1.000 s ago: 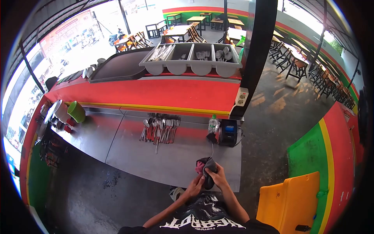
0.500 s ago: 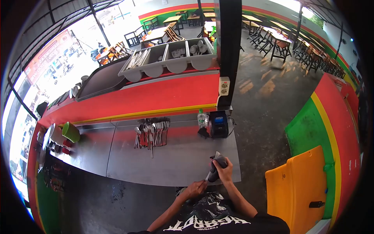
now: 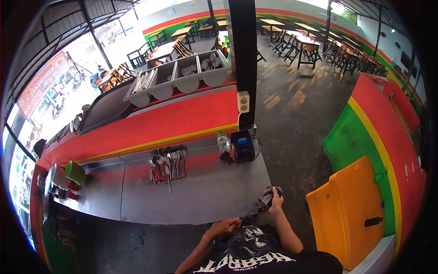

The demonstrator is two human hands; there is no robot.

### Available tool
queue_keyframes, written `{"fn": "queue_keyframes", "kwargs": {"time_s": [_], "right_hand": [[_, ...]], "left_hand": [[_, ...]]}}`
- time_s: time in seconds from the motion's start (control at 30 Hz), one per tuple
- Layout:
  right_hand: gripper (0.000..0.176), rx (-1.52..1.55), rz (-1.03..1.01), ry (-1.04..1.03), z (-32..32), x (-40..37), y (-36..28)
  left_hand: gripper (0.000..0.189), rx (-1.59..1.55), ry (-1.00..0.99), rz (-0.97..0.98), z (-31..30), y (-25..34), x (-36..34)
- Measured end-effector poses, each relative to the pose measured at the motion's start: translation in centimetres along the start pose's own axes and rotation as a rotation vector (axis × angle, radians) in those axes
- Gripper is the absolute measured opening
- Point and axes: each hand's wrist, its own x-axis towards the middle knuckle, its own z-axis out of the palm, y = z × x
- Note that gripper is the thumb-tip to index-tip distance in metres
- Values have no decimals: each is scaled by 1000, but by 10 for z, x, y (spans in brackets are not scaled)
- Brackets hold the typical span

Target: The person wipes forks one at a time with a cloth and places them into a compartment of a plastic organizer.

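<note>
Near the counter's right front corner, my right hand (image 3: 277,201) is closed on a dark cloth (image 3: 275,190), with metal cutlery (image 3: 265,200) showing beside it. My left hand (image 3: 227,226) is lower and to the left, against the dark shirt, its fingers pinched round the end of a thin metal utensil (image 3: 247,214). That utensil points toward the cloth; its far end is hard to make out. A row of spoons and forks (image 3: 168,165) lies on the steel counter (image 3: 191,201), well to the left of both hands.
A black device (image 3: 242,146) and a plastic bottle (image 3: 222,142) stand at the counter's back right. Green (image 3: 75,173) and red cups are at the far left. A grey cutlery tray (image 3: 180,85) rests on the red ledge. At right is an orange container (image 3: 349,212).
The view has turned to the right. My right hand and the cloth have moved away from my left hand, and the cutlery is now tilted to the side.
</note>
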Motion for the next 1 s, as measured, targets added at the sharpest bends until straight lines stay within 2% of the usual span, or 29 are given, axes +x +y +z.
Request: {"fn": "queue_keyframes", "kwargs": {"time_s": [0.1,0.2,0.23,0.3,0.4,0.43,0.47,0.5,0.57,0.63,0.67,0.73,0.77,0.87,0.97,1.0], "right_hand": [[39,20,-3,61,-5,-4,-1],[34,199,-119,-152,7,-16,-9],[31,179,-213,-168,17,-24,-15],[27,137,-395,-202,41,-46,-24],[25,-185,-651,-367,71,-105,-22],[28,-369,-672,-555,73,-121,-18],[31,-550,-685,-739,76,-135,-12],[33,-557,-849,-823,86,-147,-7],[36,-559,-1184,-985,107,-165,4],[39,-527,-1093,-992,111,-161,15],[40,-512,-1048,-998,114,-156,20],[41,-560,-1117,-936,119,-150,25],[42,-584,-1155,-901,123,-146,25],[42,-717,-1258,-770,134,-130,24],[38,-731,-1266,-762,145,-130,32],[38,-746,-1243,-701,151,-131,37]], "left_hand": [[45,-205,118,83,6,-3,10],[45,-425,321,169,11,-8,20],[45,-494,397,195,9,-6,23],[45,-485,488,122,3,-4,23],[41,-499,567,105,-8,-15,21],[39,-507,580,114,-12,-22,20],[35,-422,681,164,-12,-27,20],[31,-334,778,214,-10,-33,21],[26,-262,785,206,-16,-58,15],[24,-294,615,94,-35,-82,0],[24,-195,563,103,-43,-86,-5],[25,-8,456,116,-53,-50,-23],[35,-50,425,102,-54,-24,-29],[42,-10,293,-18,-59,-27,-39],[45,22,172,-83,-78,-30,-50],[45,51,144,-82,-88,-34,-52]]}}
